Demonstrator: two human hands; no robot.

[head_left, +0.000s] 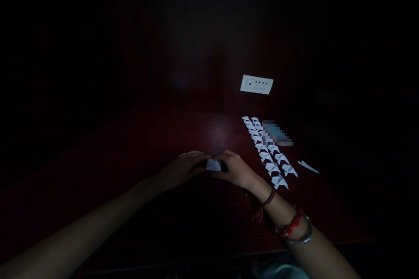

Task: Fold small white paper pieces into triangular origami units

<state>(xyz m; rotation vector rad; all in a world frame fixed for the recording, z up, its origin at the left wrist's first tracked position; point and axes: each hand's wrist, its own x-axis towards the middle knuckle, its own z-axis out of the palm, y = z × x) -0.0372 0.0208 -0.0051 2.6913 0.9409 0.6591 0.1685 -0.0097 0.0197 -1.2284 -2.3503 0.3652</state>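
White paper piece [213, 165] under inspection is lying between two bare hands, near the middle of the view. Beneath it, a dark red counter [157, 130] is carrying the work, its outer parts fading into shadow. On the right side of that counter, two rows of folded white shapes [279, 181] are running away toward the far wall (a blurred bluish object [278, 133] is hiding part of the outer row). These shapes are looking much alike and are counting, in this judgement, as completed work. The central piece is appearing flatter and plainer than they are, so further folding is presumably outstanding on it; its exact stage is going unconfirmed in the dim light.

Regarding the grip, the left hand [190, 165] and the right hand [236, 169] are facing each other, the thumb and forefinger of each standing apart. The paper is occupying the gap between the hands, its two sides lying close to the fingertips and its upper edge running beside the forefingers. Whether any fingertips are pinching it or merely framing it, this inspector is not managing to tell.
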